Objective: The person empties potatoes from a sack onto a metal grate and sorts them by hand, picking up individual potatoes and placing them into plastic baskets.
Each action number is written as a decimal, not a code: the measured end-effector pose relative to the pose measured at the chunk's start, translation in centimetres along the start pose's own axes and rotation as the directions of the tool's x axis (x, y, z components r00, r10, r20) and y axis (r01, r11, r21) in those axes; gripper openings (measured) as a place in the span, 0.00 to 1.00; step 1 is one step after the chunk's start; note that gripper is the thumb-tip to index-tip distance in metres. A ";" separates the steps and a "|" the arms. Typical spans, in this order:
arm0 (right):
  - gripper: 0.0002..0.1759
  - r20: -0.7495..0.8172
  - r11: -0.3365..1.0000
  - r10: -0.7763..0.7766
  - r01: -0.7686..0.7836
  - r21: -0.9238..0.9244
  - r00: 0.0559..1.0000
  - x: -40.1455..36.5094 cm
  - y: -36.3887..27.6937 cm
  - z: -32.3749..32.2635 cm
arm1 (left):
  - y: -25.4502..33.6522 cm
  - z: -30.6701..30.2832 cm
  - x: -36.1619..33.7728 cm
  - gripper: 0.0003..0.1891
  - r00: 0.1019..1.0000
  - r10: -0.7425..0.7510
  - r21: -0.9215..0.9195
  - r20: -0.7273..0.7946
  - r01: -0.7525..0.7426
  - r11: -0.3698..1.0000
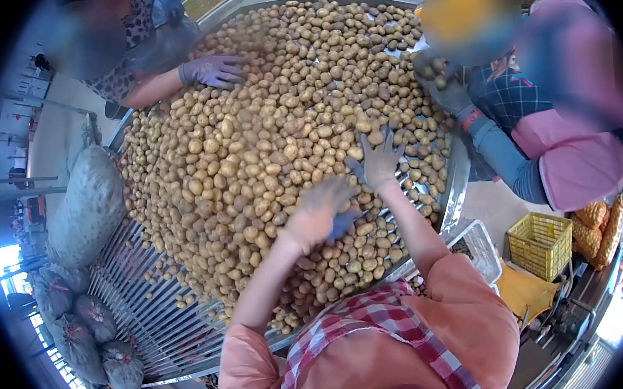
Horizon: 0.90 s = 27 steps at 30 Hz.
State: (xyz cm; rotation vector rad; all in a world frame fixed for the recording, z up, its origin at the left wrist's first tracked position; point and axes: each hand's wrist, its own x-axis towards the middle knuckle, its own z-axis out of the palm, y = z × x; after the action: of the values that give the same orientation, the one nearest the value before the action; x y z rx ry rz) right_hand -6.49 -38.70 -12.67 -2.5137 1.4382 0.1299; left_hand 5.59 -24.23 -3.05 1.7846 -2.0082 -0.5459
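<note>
A broad heap of potatoes (252,155) covers the metal sorting table. My left hand (320,214), in a grey and blue work glove, is over the near part of the heap. Motion blurs its fingers, so I cannot make out whether it holds a potato. Farther right, my right hand (381,160) wears a similar glove. Its fingers are spread and lie on the potatoes near the right side, gripping nothing that I can see.
A co-worker's gloved hand (215,70) rests on the heap at far left. At right, another person's gloved hand (448,95) is by the potatoes. Filled sacks (84,208) line the left; a white crate (480,252) and yellow crate (541,246) stand right. Metal slats (154,311) show front left.
</note>
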 end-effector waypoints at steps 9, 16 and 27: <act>0.35 -0.010 0.994 -0.066 0.065 -0.082 0.998 11.8 5.1 -2.8 | -13.1 -4.3 12.2 0.38 0.846 -0.533 0.632 0.019 0.403 0.662; 0.19 0.200 0.992 -0.099 0.111 -0.053 0.975 16.3 -1.9 -10.3 | -15.1 -3.9 14.0 0.43 0.770 -0.632 0.583 0.093 0.473 0.661; 0.14 -0.027 0.879 -0.406 0.399 0.263 0.913 1.9 -1.7 -0.5 | -10.3 -3.1 8.0 0.22 0.936 -0.343 0.420 0.078 0.281 0.863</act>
State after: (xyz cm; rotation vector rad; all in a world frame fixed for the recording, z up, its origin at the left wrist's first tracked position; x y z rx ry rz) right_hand -4.09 -39.57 -12.31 -2.5069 0.8247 -0.0945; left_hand 15.01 -33.37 -5.65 2.4158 -2.0517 -0.3838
